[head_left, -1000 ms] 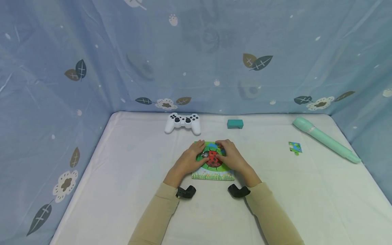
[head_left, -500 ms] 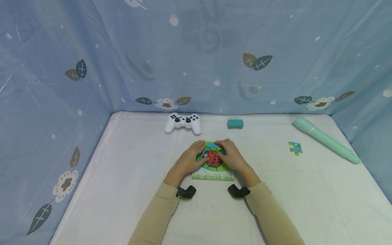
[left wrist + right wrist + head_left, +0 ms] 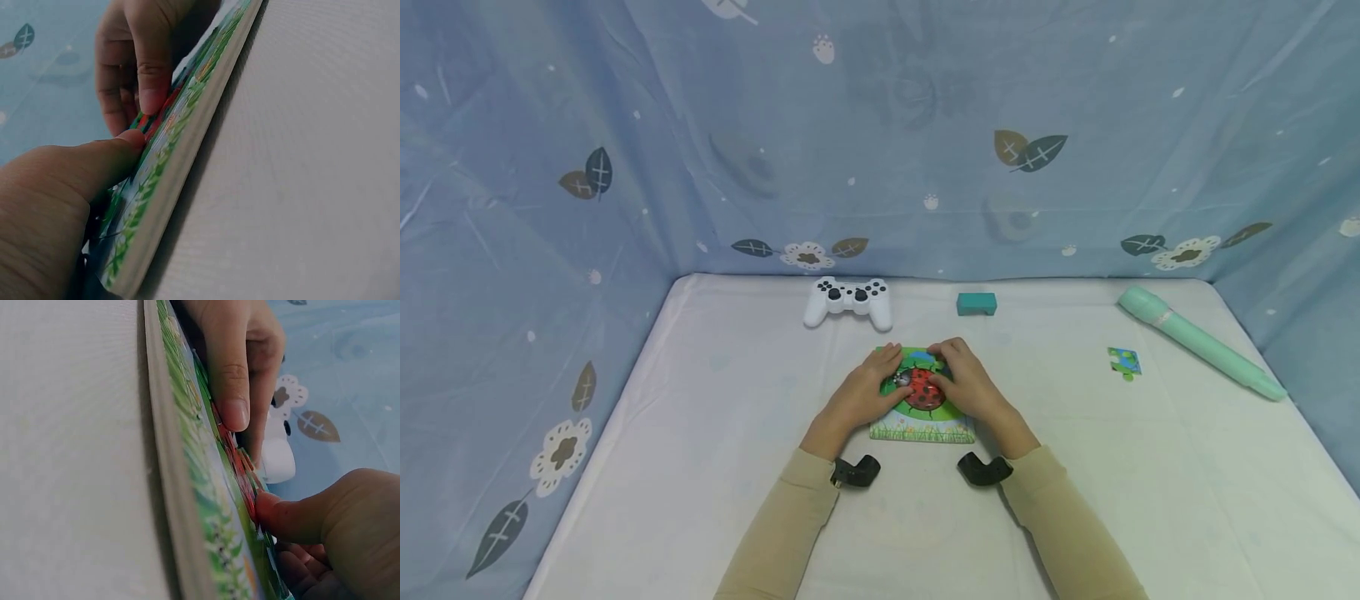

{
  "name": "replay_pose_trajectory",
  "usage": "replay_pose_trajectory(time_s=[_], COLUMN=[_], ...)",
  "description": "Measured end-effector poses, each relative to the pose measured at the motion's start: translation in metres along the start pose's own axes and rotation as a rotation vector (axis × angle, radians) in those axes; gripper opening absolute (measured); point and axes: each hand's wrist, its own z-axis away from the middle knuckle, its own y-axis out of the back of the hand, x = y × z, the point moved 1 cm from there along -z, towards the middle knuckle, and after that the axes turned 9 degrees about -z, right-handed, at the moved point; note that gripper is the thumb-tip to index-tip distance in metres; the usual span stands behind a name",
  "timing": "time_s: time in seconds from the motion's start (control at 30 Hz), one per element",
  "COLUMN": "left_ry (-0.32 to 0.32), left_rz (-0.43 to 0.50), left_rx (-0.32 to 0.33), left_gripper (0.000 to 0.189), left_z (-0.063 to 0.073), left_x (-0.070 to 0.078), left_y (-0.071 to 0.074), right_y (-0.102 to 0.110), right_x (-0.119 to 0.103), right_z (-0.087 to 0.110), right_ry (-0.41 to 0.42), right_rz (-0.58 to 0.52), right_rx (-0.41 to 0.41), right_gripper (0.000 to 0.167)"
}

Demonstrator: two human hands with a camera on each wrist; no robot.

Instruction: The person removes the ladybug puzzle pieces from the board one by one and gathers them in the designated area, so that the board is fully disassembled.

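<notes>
A square ladybug jigsaw puzzle (image 3: 921,431) lies on the white table, with a grassy strip along its near edge. My left hand (image 3: 863,392) rests flat over its left side, the thumb lying on the ladybug picture (image 3: 925,390). On the puzzle's upper right, my right hand (image 3: 967,385) has curled fingers and a lowered thumb. It seems to pinch a puzzle piece (image 3: 248,460) whose edge stands up slightly in the right wrist view; fingers hide most of it. In the left wrist view both thumbs meet near the ladybug.
Apart from the puzzle, a loose puzzle piece (image 3: 1124,362) lies to the right. Beyond it is a mint-green tube-shaped thing (image 3: 1202,343). At the back stand a white game controller (image 3: 847,302) and a small teal block (image 3: 977,303). A blue patterned curtain (image 3: 880,167) encloses the table.
The right fingers shift very slightly at the puzzle's upper right. The left hand stays in place.
</notes>
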Motion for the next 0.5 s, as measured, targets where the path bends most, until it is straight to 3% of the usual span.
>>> replay_pose_trajectory(time_s=[0.27,0.5], left_ry=[-0.005,0.005], left_rz=[-0.007,-0.001], left_rx=[0.01,0.0], left_gripper=[0.066,0.067], left_z=[0.0,0.0], left_x=[0.001,0.0], left_y=[0.002,0.0], right_y=[0.012,0.037], right_x=[-0.001,0.005], right_z=[0.002,0.006], right_ry=[-0.047,-0.032], right_rz=[-0.016,-0.053], right_rx=[0.003,-0.005], right_gripper=[0.039,0.038])
